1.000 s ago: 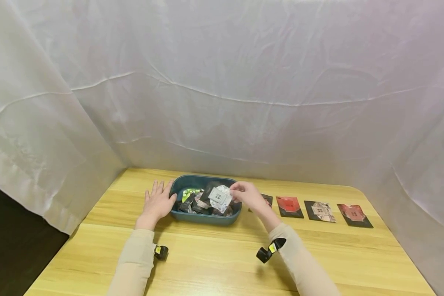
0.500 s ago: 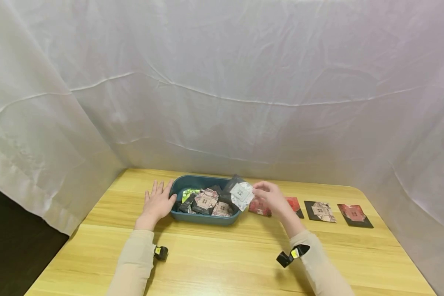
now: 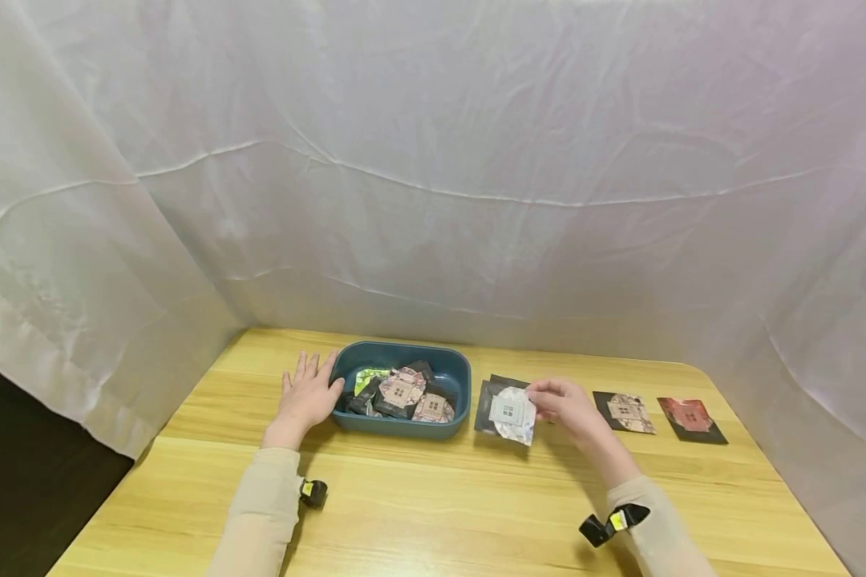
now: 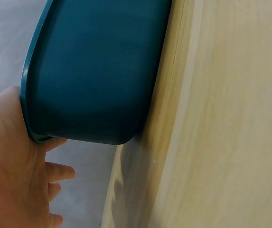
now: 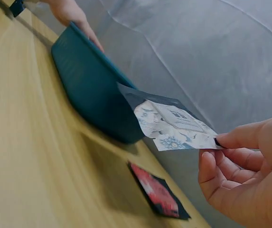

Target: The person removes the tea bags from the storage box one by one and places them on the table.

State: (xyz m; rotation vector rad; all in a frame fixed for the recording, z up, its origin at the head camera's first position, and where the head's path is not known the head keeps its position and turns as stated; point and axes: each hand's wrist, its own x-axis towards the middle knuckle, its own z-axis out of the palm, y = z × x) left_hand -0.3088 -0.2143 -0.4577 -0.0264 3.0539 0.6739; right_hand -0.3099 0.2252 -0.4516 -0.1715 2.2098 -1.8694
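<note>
My right hand [image 3: 570, 410] pinches a flat black sachet [image 3: 508, 413] with a white floral print between thumb and fingers by its right edge. In the right wrist view the sachet [image 5: 173, 121] is held up above the wooden table, over a red-and-black sachet [image 5: 157, 190]. My left hand [image 3: 309, 402] rests with fingers spread at the left end of a dark teal bin [image 3: 397, 429], thumb at its rim. Several sachets lie heaped inside, with a pink-patterned one [image 3: 402, 389] on top and a green one [image 3: 366, 378] at the left.
Right of my right hand, a beige-patterned sachet [image 3: 628, 412] and a red-and-black sachet [image 3: 693, 418] lie in a row on the table [image 3: 418, 513]. Another sachet of that row is hidden behind the hand. A pale curtain [image 3: 433, 240] hangs behind the table.
My right hand has lifted the white floral sachet out of the bin and carried it right, over the table. Sachets beneath it in the bin now show. The left hand has stayed still.
</note>
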